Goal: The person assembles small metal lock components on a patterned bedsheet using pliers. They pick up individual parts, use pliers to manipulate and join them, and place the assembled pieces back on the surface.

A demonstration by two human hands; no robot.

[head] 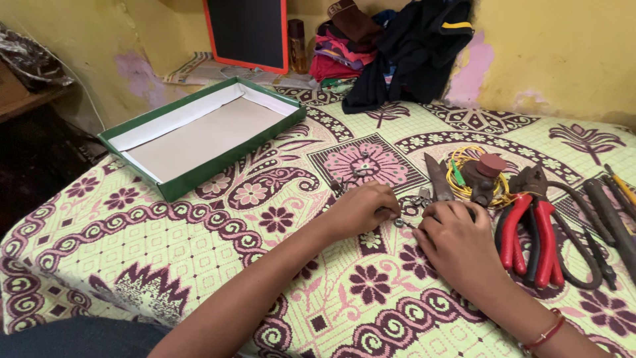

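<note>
My left hand (361,209) rests on the patterned cloth (199,258) with its fingers curled around a small metal part that I can barely see. My right hand (457,242) lies close beside it, fingers bent, and touches small metal pieces (414,202) between the two hands. Whether it grips one is hidden. A dark knife blade (437,178) lies just beyond my right fingers. Red-handled pliers (527,229) lie to the right of that hand.
An open green box lid with a white lining (199,132) sits at the back left. Yellow wire and a brown round part (480,172) lie behind the pliers. More dark tools (609,219) are at the right edge. Clothes (397,46) and a framed black slate (246,33) lean on the yellow wall.
</note>
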